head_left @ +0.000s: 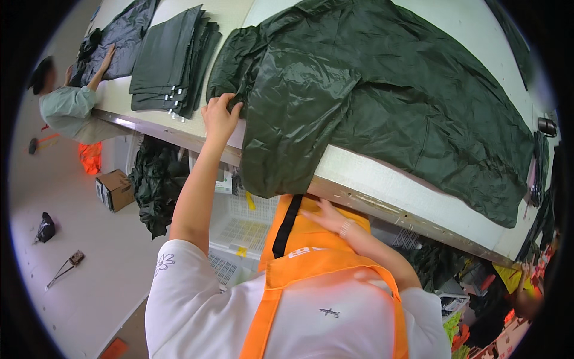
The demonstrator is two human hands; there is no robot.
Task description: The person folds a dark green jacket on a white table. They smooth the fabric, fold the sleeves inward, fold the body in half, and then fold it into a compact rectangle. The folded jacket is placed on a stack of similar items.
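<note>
A large dark green waterproof garment (412, 102), shiny and creased, lies spread over the table. One sleeve-like part (293, 119) folds toward me and hangs over the table's front edge. At the garment's left end, beside a gathered part, my left hand (221, 116) pinches the fabric between thumb and fingers. My right hand (323, 215) is below the table edge, against my orange apron (323, 236), its visible fingers stretched out and holding nothing that I can see. The fingertips lie close to the hanging fabric.
Left of the garment lies a stack of folded dark green pieces (167, 60) with small white tags. Beyond it a co-worker (69, 110) handles another dark garment (122, 36). Under the table are white plastic baskets (239, 230) and bunched dark fabric (156, 179). A cardboard box (115, 190) stands on the floor.
</note>
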